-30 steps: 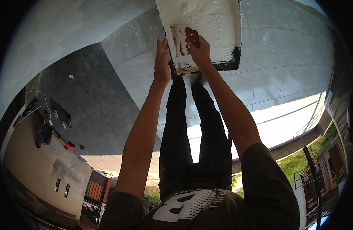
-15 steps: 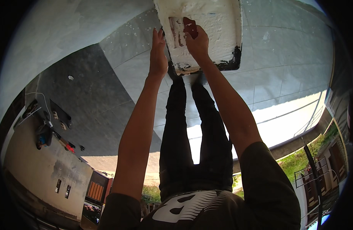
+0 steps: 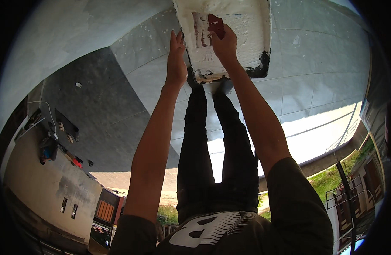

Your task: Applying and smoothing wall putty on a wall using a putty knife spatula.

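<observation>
Ahead of me is a shallow rectangular tray or panel (image 3: 246, 42) thickly coated with white paste, with black showing along its near edge and near right corner. My right hand (image 3: 226, 41) is closed on a dark red, flat, irregularly shaped scraper (image 3: 216, 25), held against the white coating. Just left of the scraper, a patch of streaks (image 3: 201, 29) shows reddish brown through the white. My left hand (image 3: 176, 59) lies along the left edge of the panel, fingers stretched out straight; I cannot tell how firmly it presses there.
Below the panel are my legs (image 3: 197, 140) in dark trousers, on a grey tiled floor (image 3: 306, 55). A darker floor area (image 3: 93, 93) lies to the left. At the far left a person (image 3: 46, 153) is beside a wall, near sandals (image 3: 68, 129) and a white cable (image 3: 49, 108).
My right hand and the scraper have shifted slightly right and away from me. The panel sits a little further right in view. My left hand has barely moved.
</observation>
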Tool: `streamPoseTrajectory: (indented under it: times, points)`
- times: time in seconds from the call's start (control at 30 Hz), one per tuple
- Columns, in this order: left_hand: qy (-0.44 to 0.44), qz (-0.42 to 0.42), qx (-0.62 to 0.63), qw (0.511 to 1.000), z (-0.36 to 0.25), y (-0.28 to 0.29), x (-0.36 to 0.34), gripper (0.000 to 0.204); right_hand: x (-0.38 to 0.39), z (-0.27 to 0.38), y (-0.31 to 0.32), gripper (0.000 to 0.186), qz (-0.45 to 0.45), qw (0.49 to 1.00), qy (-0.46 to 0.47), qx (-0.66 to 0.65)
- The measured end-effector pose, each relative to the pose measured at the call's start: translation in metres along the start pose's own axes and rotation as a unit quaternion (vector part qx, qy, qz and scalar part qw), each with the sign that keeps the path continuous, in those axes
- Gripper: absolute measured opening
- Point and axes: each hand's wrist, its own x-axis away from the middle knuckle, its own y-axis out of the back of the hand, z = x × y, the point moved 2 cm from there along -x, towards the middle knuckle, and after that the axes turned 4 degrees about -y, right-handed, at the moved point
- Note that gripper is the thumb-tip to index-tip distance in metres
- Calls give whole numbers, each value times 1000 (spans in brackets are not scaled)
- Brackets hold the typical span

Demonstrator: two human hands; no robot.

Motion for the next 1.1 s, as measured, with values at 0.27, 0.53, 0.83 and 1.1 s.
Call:
streamPoseTrajectory:
  times: [0.27, 0.53, 0.83, 1.1]
  points:
    - [-15, -1, 4, 1000, 15, -1, 3, 67, 2, 16, -15, 22, -39, 995, 72, 62]
    - [6, -14, -6, 1000, 21, 10, 11, 67, 16, 28, 14, 21, -75, 995, 66, -29]
    - [-30, -9, -8, 999, -51, -2, 48, 68, 48, 81, 55, 21, -85, 992, 22, -91]
    - [-110, 11, -1, 994, -143, -12, 80, 68, 69, 123, 84, 20, -160, 987, 31, -10]
